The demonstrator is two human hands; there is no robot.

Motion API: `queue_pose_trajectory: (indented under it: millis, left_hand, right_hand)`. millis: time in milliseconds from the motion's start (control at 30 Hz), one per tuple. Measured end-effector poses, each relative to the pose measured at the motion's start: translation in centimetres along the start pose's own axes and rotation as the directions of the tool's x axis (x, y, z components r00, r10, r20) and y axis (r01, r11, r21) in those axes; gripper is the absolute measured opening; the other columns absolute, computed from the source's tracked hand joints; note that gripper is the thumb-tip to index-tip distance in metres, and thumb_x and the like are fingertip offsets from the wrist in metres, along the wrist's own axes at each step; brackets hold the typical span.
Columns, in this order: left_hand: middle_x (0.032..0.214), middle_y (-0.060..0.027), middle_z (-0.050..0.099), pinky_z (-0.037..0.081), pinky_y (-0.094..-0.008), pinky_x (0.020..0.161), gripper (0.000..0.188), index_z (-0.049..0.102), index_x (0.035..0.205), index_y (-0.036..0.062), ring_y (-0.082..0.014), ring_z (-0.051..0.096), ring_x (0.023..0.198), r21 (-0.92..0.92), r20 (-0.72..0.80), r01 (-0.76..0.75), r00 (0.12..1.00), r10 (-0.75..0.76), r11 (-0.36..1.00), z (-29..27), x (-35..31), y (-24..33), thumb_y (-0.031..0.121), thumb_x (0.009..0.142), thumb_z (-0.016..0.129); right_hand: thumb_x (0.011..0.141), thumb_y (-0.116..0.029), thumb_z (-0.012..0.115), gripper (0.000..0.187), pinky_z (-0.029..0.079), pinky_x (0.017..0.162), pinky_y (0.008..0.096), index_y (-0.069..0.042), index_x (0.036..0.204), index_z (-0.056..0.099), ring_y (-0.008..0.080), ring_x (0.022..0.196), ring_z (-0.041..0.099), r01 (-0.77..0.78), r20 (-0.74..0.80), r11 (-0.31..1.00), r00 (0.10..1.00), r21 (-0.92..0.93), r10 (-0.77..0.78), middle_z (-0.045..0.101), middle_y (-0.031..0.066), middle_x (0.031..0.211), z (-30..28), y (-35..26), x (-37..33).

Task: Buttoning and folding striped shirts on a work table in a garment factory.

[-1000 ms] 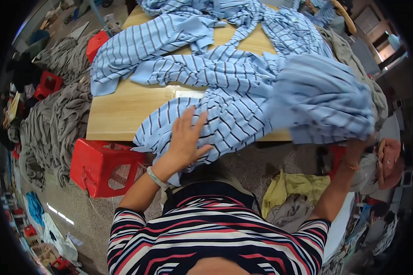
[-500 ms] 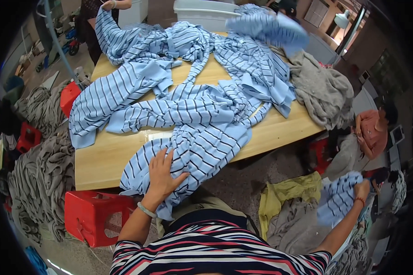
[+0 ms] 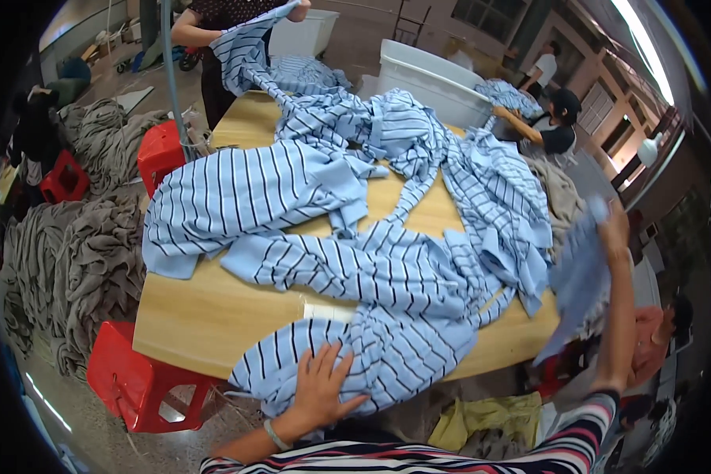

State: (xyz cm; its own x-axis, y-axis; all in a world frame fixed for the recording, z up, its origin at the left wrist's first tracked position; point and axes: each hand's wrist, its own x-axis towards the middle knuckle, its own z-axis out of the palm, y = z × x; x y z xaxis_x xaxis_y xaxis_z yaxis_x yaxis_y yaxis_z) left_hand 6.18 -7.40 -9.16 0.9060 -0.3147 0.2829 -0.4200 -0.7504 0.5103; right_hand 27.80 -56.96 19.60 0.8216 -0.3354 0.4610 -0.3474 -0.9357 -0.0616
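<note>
Pale blue knit with dark stripes makes up the shirt [image 3: 419, 347] at the table's near edge, rumpled in the middle, its lower left part curving out in a rounded flap. The left hand [image 3: 321, 391] lies on that part, back upward, fingers slightly spread and gripping nothing. Well apart, beyond the table's right side, the right hand [image 3: 615, 227] is raised and holds a blue piece [image 3: 574, 276] bunched in its fingers; the cloth hangs down, too blurred to tell its pattern. More striped shirts [image 3: 241, 201] crowd the wooden table [image 3: 189, 325], sleeves crossing and overlapping the near one's far side. A red stool [image 3: 118, 375] stands by the near left corner, grey heaps [image 3: 75, 276] on the floor behind it, and a yellow cloth [image 3: 482, 423] lies below the right side. Past the far edge are a white bin [image 3: 426, 87] and a co-worker [image 3: 201, 31] holding up striped cloth.
</note>
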Motion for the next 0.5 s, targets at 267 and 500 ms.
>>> queue_pose_trajectory:
  millis: [267, 500]
  left_hand:
    - [0.135, -0.0203, 0.048, 0.027, -0.0534, 0.105, 0.076, 0.057, 0.123, 0.005, -0.0366, 0.044, 0.125, -0.125, 0.008, 0.008, 1.0, -0.007, 0.992, -0.1, -0.9, -0.4, 0.055, 0.069, 0.075]
    - [0.137, -0.0202, 0.046, 0.022, -0.0558, 0.108, 0.078, 0.049, 0.133, 0.0046, -0.0374, 0.04, 0.129, -0.22, 0.04, 0.001, 0.999, 0.008, 0.975, -0.3, -0.1, -0.8, 0.048, 0.074, 0.073]
  right_hand:
    - [0.081, 0.001, 0.064, 0.077, 0.033, 0.112, 0.0403, -0.018, 0.147, 0.031, 0.035, 0.135, 0.036, 0.918, -0.464, 0.248, 0.374, 0.311, -0.803, 0.039, 0.0156, 0.146, 7.0, -39.8, 4.9]
    - [0.081, 0.003, 0.064, 0.063, 0.038, 0.106, 0.0392, -0.012, 0.139, 0.045, 0.0318, 0.128, 0.044, 0.819, -0.032, 0.427, 0.474, 0.384, -0.88, 0.048, 0.0125, 0.139, 11.8, -26.8, -6.2]
